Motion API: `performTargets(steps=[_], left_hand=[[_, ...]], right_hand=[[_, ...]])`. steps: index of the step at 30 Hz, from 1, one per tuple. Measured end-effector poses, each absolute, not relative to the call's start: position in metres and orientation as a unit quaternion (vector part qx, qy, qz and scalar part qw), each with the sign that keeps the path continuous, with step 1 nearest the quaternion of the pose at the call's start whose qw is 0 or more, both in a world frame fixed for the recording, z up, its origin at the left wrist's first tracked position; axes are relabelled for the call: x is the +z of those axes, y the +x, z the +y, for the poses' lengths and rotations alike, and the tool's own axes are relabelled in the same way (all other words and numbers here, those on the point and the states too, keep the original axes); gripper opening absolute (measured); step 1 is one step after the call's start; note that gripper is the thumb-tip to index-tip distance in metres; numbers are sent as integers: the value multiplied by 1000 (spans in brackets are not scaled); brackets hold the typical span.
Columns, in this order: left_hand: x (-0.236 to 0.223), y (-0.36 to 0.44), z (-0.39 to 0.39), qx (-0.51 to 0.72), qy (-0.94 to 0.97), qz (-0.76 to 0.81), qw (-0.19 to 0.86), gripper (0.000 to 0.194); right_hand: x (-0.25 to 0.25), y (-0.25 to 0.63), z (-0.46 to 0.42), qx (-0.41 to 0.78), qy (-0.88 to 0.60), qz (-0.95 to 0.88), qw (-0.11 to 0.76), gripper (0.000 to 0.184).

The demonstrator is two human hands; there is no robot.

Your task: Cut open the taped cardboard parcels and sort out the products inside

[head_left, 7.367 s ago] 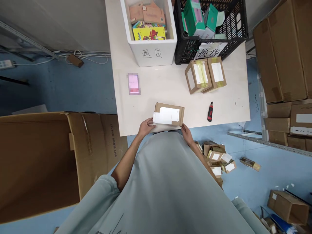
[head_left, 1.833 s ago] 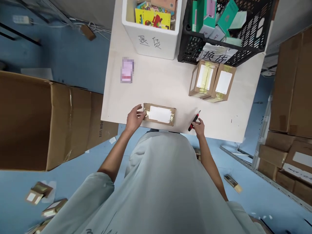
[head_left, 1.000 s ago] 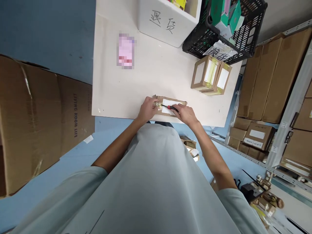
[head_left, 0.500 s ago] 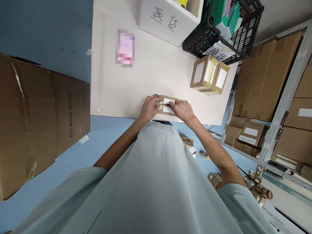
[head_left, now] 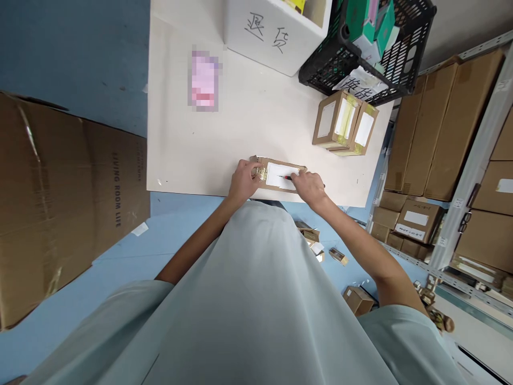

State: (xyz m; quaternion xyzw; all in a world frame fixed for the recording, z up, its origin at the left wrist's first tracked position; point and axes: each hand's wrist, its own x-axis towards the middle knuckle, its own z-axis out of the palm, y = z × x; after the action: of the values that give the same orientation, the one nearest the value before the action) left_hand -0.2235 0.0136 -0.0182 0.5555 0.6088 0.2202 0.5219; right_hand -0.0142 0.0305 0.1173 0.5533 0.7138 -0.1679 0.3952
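Observation:
A small flat cardboard box (head_left: 276, 188) lies near the front edge of the white table, with a white label (head_left: 274, 170) on top and clear tape (head_left: 262, 174) at its left end. My left hand (head_left: 243, 181) grips that left end, fingers curled over it. In my right hand (head_left: 309, 187), closed over the box's right part, is a slim red-and-black pen (head_left: 288, 177). Its tip points left over the label, beside a short dark mark. Whether the tip touches the label I cannot tell.
Two taped cartons (head_left: 336, 120) stand on the table (head_left: 180, 144) at right. Behind them are a black crate (head_left: 320, 69) of green boxes and a white foam box (head_left: 272, 32). A blurred pink item (head_left: 203, 80) lies far left. A big carton (head_left: 72, 198) and loaded shelves (head_left: 452, 214) flank the table.
My right hand has slid right along the box with the pen, uncovering more of the label. My left hand stays at the box's left end.

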Motion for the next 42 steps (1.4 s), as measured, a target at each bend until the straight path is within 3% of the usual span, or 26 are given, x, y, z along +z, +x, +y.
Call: performTargets(steps=[10, 16, 20, 28, 36, 42], left_hand=[[-8, -209, 14, 185, 555, 627, 515, 39], [-7, -202, 11, 180, 553, 648, 492, 38], [-10, -197, 7, 198, 544, 662, 476, 39], [-8, -189, 3, 191, 547, 691, 432, 40], [0, -191, 0, 183, 542, 702, 423, 38], [-9, -173, -7, 198, 510, 716, 433, 40]], right_hand=[[127, 17, 23, -173, 543, 714, 407, 46], [134, 71, 19, -169, 549, 678, 459, 39], [131, 105, 9, -163, 541, 699, 439, 39], [86, 149, -5, -190, 569, 729, 330, 41], [0, 151, -51, -296, 652, 689, 116, 41], [-23, 147, -57, -290, 733, 615, -1, 43]])
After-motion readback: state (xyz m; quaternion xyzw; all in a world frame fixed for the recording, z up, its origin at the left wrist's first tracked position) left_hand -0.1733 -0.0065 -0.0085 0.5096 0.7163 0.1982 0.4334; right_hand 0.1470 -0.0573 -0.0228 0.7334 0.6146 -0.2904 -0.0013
